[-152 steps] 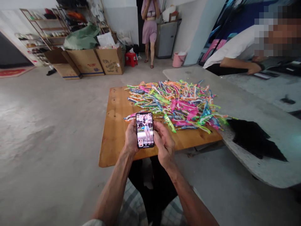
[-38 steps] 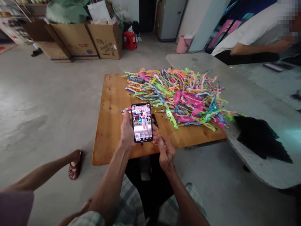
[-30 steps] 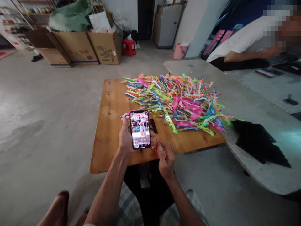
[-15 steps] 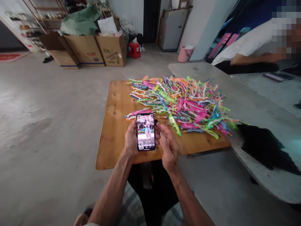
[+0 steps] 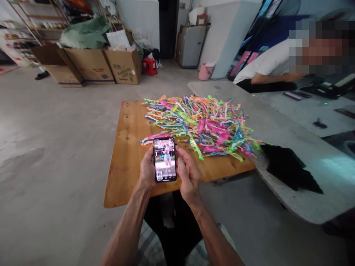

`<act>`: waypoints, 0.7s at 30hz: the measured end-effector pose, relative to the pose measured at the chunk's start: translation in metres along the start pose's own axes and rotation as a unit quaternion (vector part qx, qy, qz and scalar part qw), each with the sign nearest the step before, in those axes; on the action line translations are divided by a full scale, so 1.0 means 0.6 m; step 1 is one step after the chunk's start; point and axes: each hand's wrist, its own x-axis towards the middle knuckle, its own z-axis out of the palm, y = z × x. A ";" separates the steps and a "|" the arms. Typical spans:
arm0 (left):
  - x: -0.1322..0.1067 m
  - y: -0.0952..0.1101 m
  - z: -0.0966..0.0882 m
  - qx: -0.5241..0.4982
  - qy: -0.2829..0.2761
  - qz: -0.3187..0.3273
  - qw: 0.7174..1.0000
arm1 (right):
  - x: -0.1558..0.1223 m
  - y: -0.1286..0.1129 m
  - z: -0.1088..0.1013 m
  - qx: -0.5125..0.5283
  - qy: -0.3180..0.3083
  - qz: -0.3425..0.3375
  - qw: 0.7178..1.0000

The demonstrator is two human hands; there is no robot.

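Observation:
A smartphone [image 5: 165, 159] is held upright over the near edge of the wooden tabletop [image 5: 119, 159], its lit screen showing a picture of a standing person. My left hand [image 5: 147, 168] grips its left side, with the fingers hidden behind. Against the right edge of the phone is my right hand [image 5: 189, 171], its fingers curled and partly hidden behind it, the thumb beside the screen. Just beyond the phone lies a heap of slim plastic pieces [image 5: 205, 123] in pink, green, orange, blue and white; their exact kind is unclear.
A grey table [image 5: 280, 125] adjoins on the right, with a black cloth [image 5: 288, 166] on it. Behind it sits a person in a white top [image 5: 266, 66]. Cardboard boxes [image 5: 90, 66], a red stool [image 5: 149, 67] and a pink bucket [image 5: 205, 71] stand farther back.
The view has swung slightly to the right, so the scene sits farther left. My right hand has come closer to the phone's edge. The phone stays in my left hand.

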 end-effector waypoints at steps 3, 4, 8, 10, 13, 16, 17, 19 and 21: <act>-0.004 0.001 0.009 0.013 0.002 0.004 1.000 | 0.000 -0.007 -0.002 -0.016 -0.007 -0.021 1.000; -0.005 0.001 0.011 0.014 -0.001 0.006 1.000 | -0.001 -0.008 -0.003 -0.021 -0.006 -0.025 0.999; -0.009 -0.001 0.016 0.012 -0.019 0.004 1.000 | -0.010 -0.008 -0.006 -0.043 0.012 -0.032 0.999; -0.009 -0.002 0.018 0.018 -0.019 -0.003 1.000 | -0.013 -0.008 -0.007 -0.050 0.022 -0.041 0.998; -0.011 -0.003 0.023 0.026 -0.016 -0.009 0.999 | -0.015 -0.013 -0.009 -0.057 0.020 -0.061 0.996; -0.013 -0.003 0.029 0.037 -0.017 -0.011 0.999 | -0.014 -0.019 -0.013 -0.069 0.008 -0.078 0.995; -0.014 -0.003 0.031 0.042 -0.015 -0.010 0.999 | -0.014 -0.021 -0.014 -0.072 0.008 -0.079 0.994; -0.017 -0.003 0.034 0.049 -0.011 -0.010 0.999 | -0.014 -0.022 -0.016 -0.074 0.010 -0.078 0.994; -0.019 -0.004 0.037 0.052 -0.012 -0.010 0.999 | -0.015 -0.023 -0.017 -0.075 0.011 -0.079 0.994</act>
